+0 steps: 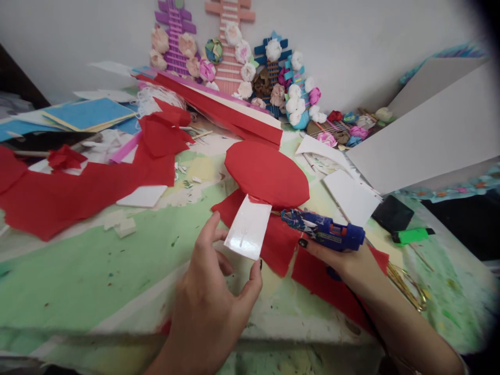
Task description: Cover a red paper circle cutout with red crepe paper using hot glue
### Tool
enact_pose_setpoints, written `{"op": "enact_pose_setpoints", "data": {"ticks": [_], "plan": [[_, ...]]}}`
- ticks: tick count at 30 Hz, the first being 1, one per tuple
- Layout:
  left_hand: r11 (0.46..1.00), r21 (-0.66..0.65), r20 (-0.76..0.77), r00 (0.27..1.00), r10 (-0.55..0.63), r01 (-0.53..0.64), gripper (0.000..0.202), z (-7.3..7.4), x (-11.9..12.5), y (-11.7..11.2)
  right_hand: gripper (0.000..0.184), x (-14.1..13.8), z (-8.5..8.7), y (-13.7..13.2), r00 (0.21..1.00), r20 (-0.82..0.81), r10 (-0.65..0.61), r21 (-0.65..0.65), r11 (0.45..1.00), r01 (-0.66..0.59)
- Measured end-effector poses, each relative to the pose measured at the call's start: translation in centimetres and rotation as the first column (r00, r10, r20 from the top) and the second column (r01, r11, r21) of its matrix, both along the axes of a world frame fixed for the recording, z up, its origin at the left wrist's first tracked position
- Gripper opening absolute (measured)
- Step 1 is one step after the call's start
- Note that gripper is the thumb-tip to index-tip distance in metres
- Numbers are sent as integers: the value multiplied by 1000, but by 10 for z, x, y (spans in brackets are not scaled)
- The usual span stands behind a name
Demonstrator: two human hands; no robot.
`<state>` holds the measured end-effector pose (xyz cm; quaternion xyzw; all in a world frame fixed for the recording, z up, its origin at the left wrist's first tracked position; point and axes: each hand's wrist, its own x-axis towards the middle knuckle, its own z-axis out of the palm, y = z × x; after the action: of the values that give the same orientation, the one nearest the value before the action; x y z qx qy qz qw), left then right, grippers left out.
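Observation:
A red-covered oval (267,172) with a white card strip (250,226) extending toward me is in the middle of the table. My left hand (219,276) grips the strip near its lower end, a fingertip at the left edge and the thumb at the bottom right corner. The strip has a glossy surface with a thin mark on it. My right hand (336,260) is wrapped around a blue glue gun (328,229), its nozzle pointing left, close beside the strip's right edge. Red sheet pieces (279,245) lie beneath the oval and the glue gun.
Red sheet scraps (97,192) and blue cards (91,114) cover the left side. Flower-decorated miniature guitars (230,52) lean against the wall. On the right are white card pieces (351,198), a green marker (413,236), gold-handled scissors (408,286) and a large white panel (429,130).

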<state>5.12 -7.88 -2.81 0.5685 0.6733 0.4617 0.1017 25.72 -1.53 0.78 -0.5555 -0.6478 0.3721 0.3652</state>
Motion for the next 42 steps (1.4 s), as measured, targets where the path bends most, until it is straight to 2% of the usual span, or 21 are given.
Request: {"op": "enact_pose_setpoints", "data": {"ticks": [10,14,18,23,26,29,31,36,42], "plan": [[1000,-11,0,1000,-6,6,78,-1,0,0,19,-1,4,-8,995,34,98,-72,993,-95],[1000,-3,-3,1000,3,-3,78,0,0,0,20,-1,5,-7,996,30,86,-44,995,-85],[1000,-10,-4,1000,2,-2,79,-1,0,-1,19,-1,3,-9,995,25,96,-71,993,-94],[999,-33,-5,1000,-2,2,79,-1,-1,-1,26,4,1,-9,992,-29,126,-81,988,-128],[1000,-31,-5,1000,-4,4,78,-1,-1,0,33,4,2,-5,992,-89,89,-95,991,-97],[999,-32,-6,1000,-5,5,77,-1,-1,0,22,1,2,2,988,-155,12,-180,983,-41],[999,-35,-1,1000,-9,9,77,-1,-2,0,24,-1,1,9,975,-221,-35,-242,970,-20],[999,-47,21,1000,-19,20,76,0,-2,1,24,-4,-6,23,926,-375,-44,-290,954,-72],[1000,-16,33,999,-5,6,78,-3,-3,2,25,-3,-8,17,898,-420,-131,-385,922,-45]]}}
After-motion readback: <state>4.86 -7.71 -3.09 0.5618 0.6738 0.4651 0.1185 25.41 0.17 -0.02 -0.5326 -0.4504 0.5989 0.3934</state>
